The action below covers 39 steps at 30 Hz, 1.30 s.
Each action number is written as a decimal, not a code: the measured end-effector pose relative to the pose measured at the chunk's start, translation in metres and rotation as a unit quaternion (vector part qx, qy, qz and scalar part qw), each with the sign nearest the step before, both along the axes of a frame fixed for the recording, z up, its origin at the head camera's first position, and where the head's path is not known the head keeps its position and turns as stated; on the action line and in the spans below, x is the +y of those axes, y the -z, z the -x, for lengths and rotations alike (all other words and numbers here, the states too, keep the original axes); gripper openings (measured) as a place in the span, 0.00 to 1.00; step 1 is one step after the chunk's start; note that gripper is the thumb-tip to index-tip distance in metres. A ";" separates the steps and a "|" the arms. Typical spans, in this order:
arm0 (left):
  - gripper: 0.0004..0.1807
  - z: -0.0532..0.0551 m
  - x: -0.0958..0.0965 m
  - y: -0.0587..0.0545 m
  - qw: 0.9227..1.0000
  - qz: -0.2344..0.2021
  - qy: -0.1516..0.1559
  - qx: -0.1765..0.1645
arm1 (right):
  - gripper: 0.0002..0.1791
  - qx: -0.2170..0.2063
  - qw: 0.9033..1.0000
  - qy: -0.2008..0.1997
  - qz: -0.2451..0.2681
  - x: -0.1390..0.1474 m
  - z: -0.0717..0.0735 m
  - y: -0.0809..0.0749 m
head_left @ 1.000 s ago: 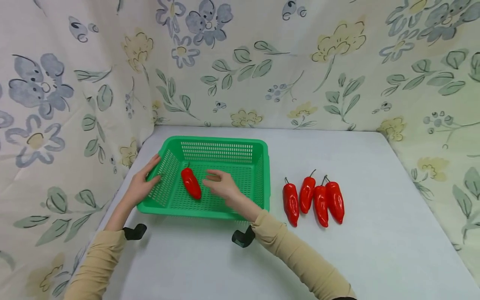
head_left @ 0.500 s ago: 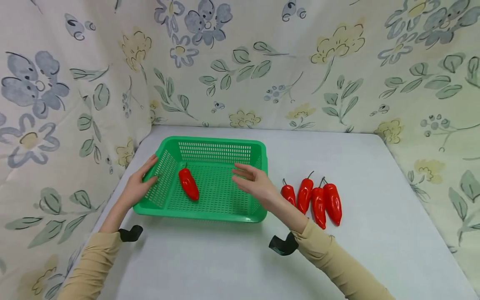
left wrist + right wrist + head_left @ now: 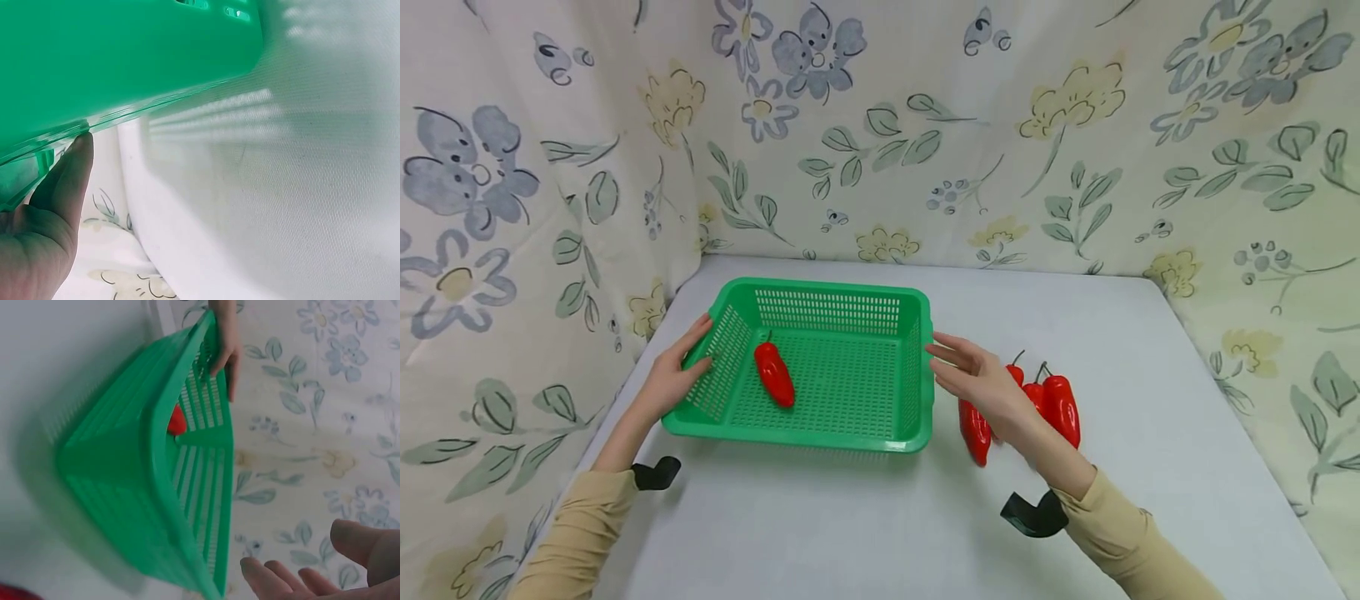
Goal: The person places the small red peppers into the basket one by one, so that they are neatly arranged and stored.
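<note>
A green plastic basket [image 3: 820, 443] with slotted walls stands on the left half of the table. One red pepper [image 3: 773, 375] with a thin stem lies inside it. My left hand [image 3: 673, 375] grips the basket's left rim, thumb on the inner side. Just beyond the right rim, my right hand [image 3: 981, 379] is raised with loosely spread fingers and nothing in them. Beneath and behind it lie several more red peppers [image 3: 1062, 408], partly covered by the hand and wrist. In the right wrist view, the fingers [image 3: 265, 578] are apart from the basket [image 3: 106, 494].
The white table [image 3: 1150, 400] extends to the right of the peppers and in front of the basket. A floral cloth [image 3: 880, 125] hangs behind the table and along its sides. Black camera mounts [image 3: 1036, 514] sit at both wrists.
My right hand has come out of the basket and moved right, past the rim to above the loose peppers. The left hand stays on the rim, and the pepper inside has not shifted.
</note>
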<state>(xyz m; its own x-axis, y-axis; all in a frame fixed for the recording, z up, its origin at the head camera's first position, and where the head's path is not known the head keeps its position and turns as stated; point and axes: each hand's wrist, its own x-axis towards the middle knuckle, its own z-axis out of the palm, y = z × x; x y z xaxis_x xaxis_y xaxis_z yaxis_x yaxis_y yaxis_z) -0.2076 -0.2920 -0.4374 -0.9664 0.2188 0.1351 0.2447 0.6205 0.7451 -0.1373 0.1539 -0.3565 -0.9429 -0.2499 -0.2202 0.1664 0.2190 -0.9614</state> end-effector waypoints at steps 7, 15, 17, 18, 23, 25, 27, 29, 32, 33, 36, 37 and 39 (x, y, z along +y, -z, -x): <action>0.33 -0.001 -0.001 -0.001 1.000 0.001 -0.002 -0.002 | 0.35 0.001 0.999 0.030 -0.045 0.038 -0.006 0.004; 0.33 -0.001 -0.001 -0.003 1.000 0.002 -0.002 -0.003 | 0.36 0.001 0.994 0.069 -0.088 0.081 -0.011 0.011; 0.33 -0.001 -0.001 -0.003 1.000 0.002 -0.003 -0.003 | 0.36 -0.002 0.992 0.078 -0.095 0.090 -0.012 0.012; 0.33 -0.001 -0.002 -0.003 1.000 0.001 -0.003 -0.003 | 0.37 -0.004 0.992 0.082 -0.099 0.094 -0.012 0.013; 0.33 -0.001 -0.002 -0.003 1.000 0.000 -0.004 -0.004 | 0.38 -0.001 0.985 0.105 -0.138 0.116 -0.011 0.023; 0.33 -0.002 -0.001 -0.003 1.000 -0.002 -0.003 -0.004 | 0.39 0.002 0.981 0.112 -0.156 0.125 -0.009 0.030; 0.33 -0.002 0.000 -0.003 1.000 -0.003 -0.003 -0.005 | 0.38 0.001 0.978 0.119 -0.169 0.133 -0.006 0.037; 0.33 -0.002 0.000 -0.003 1.000 -0.005 -0.003 -0.006 | 0.38 -0.003 0.976 0.127 -0.180 0.140 -0.003 0.044; 0.33 -0.002 0.000 -0.004 1.000 -0.006 -0.002 -0.007 | 0.37 -0.010 0.972 0.137 -0.192 0.148 0.002 0.053; 0.33 -0.002 0.001 -0.004 1.000 -0.007 -0.001 -0.007 | 0.37 -0.011 0.970 0.141 -0.197 0.151 0.003 0.056; 0.33 -0.002 0.001 -0.004 1.000 -0.006 -0.001 -0.007 | 0.35 -0.008 0.965 0.148 -0.215 0.156 0.007 0.064; 0.33 -0.002 0.002 -0.003 1.000 -0.004 -0.002 -0.008 | 0.34 -0.008 0.963 0.151 -0.222 0.158 0.009 0.067; 0.33 -0.002 0.002 -0.002 1.000 -0.004 -0.002 -0.007 | 0.33 -0.014 0.961 0.152 -0.232 0.161 0.011 0.073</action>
